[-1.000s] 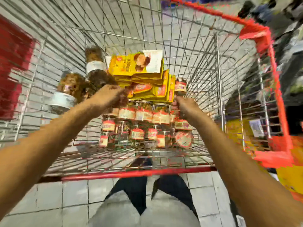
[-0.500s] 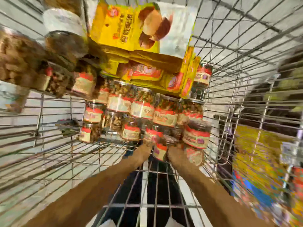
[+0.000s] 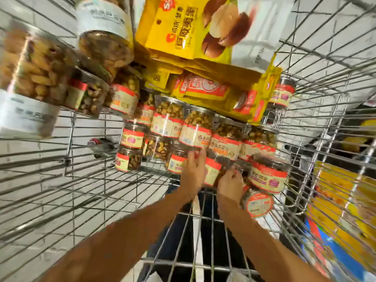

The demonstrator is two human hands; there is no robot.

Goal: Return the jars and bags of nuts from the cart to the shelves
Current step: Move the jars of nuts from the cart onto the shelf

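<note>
I am looking down into a wire shopping cart (image 3: 101, 180). Several small nut jars (image 3: 195, 133) with red and cream labels are packed in its middle. Yellow bags of nuts (image 3: 183, 33) lie stacked beyond them. Two large white-labelled jars (image 3: 105, 27) (image 3: 30, 78) lie at the far left. My left hand (image 3: 193, 174) and my right hand (image 3: 230, 185) reach deep into the cart. They close from both sides on one small jar (image 3: 211, 171) in the near row. My palms hide much of that jar.
A small jar (image 3: 258, 202) lies on its side just right of my right hand, below another upright one (image 3: 268, 177). Yellow packets on shelving (image 3: 345, 200) show through the cart's right wall. Pale floor tiles show through the left side.
My view has dropped deep into the cart. Both hands moved down from the upper jars and bags to the near row and closed around one small jar.
</note>
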